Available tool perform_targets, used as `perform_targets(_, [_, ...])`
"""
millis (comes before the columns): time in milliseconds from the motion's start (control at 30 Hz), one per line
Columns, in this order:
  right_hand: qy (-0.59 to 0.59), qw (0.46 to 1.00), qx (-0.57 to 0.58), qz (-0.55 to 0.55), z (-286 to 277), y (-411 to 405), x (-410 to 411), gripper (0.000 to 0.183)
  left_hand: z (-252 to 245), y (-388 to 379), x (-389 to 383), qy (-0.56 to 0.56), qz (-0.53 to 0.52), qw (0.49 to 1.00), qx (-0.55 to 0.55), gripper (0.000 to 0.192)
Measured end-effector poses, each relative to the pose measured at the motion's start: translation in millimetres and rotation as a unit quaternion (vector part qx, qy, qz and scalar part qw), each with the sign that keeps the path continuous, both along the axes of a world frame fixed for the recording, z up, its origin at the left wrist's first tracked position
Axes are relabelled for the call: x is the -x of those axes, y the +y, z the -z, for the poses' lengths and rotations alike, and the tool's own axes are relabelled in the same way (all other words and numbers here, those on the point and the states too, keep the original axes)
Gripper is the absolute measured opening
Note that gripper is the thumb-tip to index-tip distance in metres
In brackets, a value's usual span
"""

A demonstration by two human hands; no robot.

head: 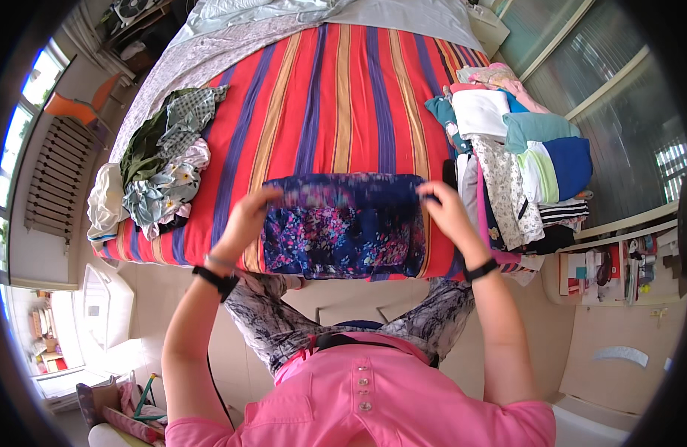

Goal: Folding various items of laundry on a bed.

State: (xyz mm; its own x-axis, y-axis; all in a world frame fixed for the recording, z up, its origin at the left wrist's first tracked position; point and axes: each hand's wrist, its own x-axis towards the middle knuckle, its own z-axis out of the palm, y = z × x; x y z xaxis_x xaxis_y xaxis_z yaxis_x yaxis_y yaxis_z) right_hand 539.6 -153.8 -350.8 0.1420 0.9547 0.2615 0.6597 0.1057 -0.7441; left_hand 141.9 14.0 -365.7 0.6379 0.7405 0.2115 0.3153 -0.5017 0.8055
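Observation:
Before me a navy garment (343,240) with a pink and blue floral print lies folded into a wide rectangle at the near edge of the bed. My left hand (255,208) grips its upper left corner, fingers curled on the cloth. At the upper right corner, my right hand (439,202) pinches the cloth between thumb and fingers. The upper strip of the garment between my hands is blurred. Under it spreads a red bedcover (321,123) with purple and yellow stripes.
On the bed's left side is a loose heap of crumpled clothes (164,162). Several folded garments (511,151) are stacked at the right. Sliding glass doors (617,106) stand beyond them. An orange chair (80,106) and a radiator (58,173) are far left.

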Motion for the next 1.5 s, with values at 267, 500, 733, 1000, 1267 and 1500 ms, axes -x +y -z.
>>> perform_targets(267, [-0.143,0.984,0.092,-0.052,59.1,-87.8,46.5,0.011,25.2,-86.1,24.3,0.23,0.17,0.949,-0.134,0.032])
perform_targets(500, [-0.281,0.956,0.028,0.078,99.9,-23.3,125.6,0.057,60.9,-103.6,-77.6,0.191,0.077,0.947,-0.247,0.061])
perform_targets(733, [-0.294,0.954,0.062,-0.001,120.8,-30.9,91.5,0.062,93.0,-82.7,-49.0,0.277,0.013,0.927,-0.252,0.066])
perform_targets(1000, [-0.05,0.967,0.076,0.237,139.2,-3.8,12.0,0.073,106.1,-17.2,-10.1,0.136,-0.219,0.965,-0.057,0.073])
perform_targets(1267, [0.4,0.902,0.055,0.155,41.2,31.4,8.8,0.061,23.7,7.9,-28.3,-0.182,-0.166,0.889,0.385,0.025])
perform_targets(1500, [0.152,0.982,-0.036,0.105,-21.8,-13.0,8.9,0.032,-25.0,-22.0,5.0,-0.139,-0.123,0.981,-0.059,0.025])
